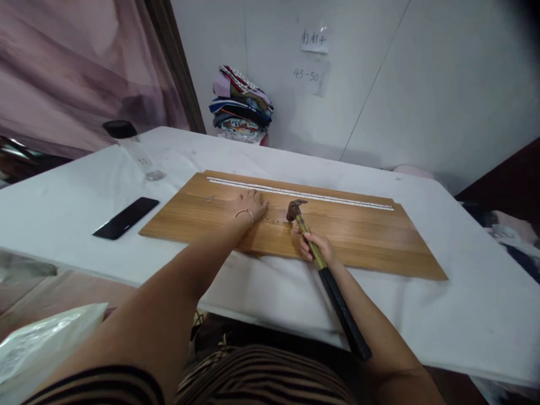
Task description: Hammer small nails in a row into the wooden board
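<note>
A claw hammer (316, 256) with a rusty head and a yellow and black handle is gripped in my right hand (314, 246), held partway up the handle. Its head sits low over a wooden board (363, 242), near a short row of small nails (276, 221); whether it touches one I cannot tell. My left hand (253, 205), with a bracelet at the wrist, lies flat on the board, fingers outstretched, left of the hammer head. Several loose nails (208, 198) lie on the board farther left. Two white marked strips (304, 194) run along the board's far side.
The board rests on a white table (476, 315). To its left are a black phone (126, 218) and a clear bottle with a black lid (137, 152). Folded clothes (242, 109) are stacked by the wall behind the table. A pink curtain (84, 67) hangs at left.
</note>
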The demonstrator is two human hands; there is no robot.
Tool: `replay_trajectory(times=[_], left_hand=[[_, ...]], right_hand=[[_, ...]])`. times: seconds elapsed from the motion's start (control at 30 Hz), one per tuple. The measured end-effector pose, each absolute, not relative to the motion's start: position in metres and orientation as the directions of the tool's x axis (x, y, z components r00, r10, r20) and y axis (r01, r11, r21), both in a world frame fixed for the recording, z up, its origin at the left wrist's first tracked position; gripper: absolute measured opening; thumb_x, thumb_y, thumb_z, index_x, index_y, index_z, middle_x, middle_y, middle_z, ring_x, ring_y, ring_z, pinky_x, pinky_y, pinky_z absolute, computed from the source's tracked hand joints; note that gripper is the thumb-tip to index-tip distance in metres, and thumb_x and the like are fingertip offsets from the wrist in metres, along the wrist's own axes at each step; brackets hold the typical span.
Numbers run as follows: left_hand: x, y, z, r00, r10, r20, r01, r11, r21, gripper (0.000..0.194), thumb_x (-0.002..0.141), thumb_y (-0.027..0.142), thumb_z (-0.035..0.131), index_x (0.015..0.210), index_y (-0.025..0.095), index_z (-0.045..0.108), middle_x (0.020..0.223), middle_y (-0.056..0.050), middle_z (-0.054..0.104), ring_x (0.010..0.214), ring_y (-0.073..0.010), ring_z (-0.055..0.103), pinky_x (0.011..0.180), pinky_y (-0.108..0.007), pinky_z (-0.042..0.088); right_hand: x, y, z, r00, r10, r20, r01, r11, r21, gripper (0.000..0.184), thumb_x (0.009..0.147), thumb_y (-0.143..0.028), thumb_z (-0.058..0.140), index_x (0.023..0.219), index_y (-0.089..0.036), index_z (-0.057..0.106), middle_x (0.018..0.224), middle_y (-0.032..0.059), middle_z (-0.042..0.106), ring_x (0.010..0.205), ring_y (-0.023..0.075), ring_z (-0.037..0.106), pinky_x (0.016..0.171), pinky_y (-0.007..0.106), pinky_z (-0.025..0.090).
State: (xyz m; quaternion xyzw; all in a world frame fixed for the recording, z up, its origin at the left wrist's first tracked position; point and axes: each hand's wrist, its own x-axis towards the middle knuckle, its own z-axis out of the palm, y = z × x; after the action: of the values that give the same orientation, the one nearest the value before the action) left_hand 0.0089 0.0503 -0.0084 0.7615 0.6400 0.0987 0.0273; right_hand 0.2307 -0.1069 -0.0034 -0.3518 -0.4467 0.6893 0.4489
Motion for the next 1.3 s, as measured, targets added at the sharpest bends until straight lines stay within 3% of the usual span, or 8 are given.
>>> replay_trajectory(times=[0.43,0.8,1.03,1.3], left_hand=[[0.009,0.051,-0.007,0.169,0.98,0.106,0.968,-0.185,0.169,0.058,0.096,0.05,0.032,0.135,0.017,0.058,0.151,-0.016,0.053,0.141,-0.0332,0.043,0.113,-0.052,0.033],[0.01,0.051,-0.007,0.144,0.984,0.102,0.964,-0.163,0.208,0.052,0.095,0.048,0.035,0.134,0.022,0.058,0.149,-0.014,0.055,0.142,-0.0329,0.042,0.114,-0.052,0.031],[0.011,0.048,0.0,0.158,0.983,0.094,0.973,-0.171,0.155,0.049,0.097,0.048,0.035,0.13,0.022,0.061,0.146,-0.013,0.057,0.139,-0.0301,0.045,0.113,-0.049,0.034],[0.01,0.049,0.001,0.165,0.982,0.09,0.973,-0.177,0.147,0.054,0.096,0.048,0.033,0.134,0.02,0.059,0.148,-0.016,0.055,0.14,-0.034,0.045,0.112,-0.053,0.035]], right_hand=[[0.233,-0.104,-0.008,-0.361,0.928,-0.089,-0.289,-0.203,-0.936,0.043,0.08,-0.052,0.068,0.103,-0.019,0.056,0.053,-0.0111,0.048,0.033,0.0075,0.038,0.035,0.022,0.025],[0.222,-0.111,-0.002,-0.344,0.934,-0.101,-0.265,-0.199,-0.944,0.043,0.078,-0.051,0.069,0.104,-0.018,0.058,0.054,-0.0098,0.051,0.036,0.0079,0.042,0.038,0.022,0.027],[0.219,-0.112,0.001,-0.349,0.934,-0.079,-0.278,-0.184,-0.943,0.044,0.078,-0.051,0.069,0.104,-0.017,0.057,0.053,-0.0102,0.051,0.036,0.0075,0.042,0.038,0.022,0.027],[0.217,-0.111,-0.003,-0.349,0.932,-0.102,-0.272,-0.205,-0.94,0.041,0.08,-0.046,0.066,0.106,-0.016,0.056,0.054,-0.0099,0.051,0.036,0.0079,0.042,0.037,0.022,0.025]])
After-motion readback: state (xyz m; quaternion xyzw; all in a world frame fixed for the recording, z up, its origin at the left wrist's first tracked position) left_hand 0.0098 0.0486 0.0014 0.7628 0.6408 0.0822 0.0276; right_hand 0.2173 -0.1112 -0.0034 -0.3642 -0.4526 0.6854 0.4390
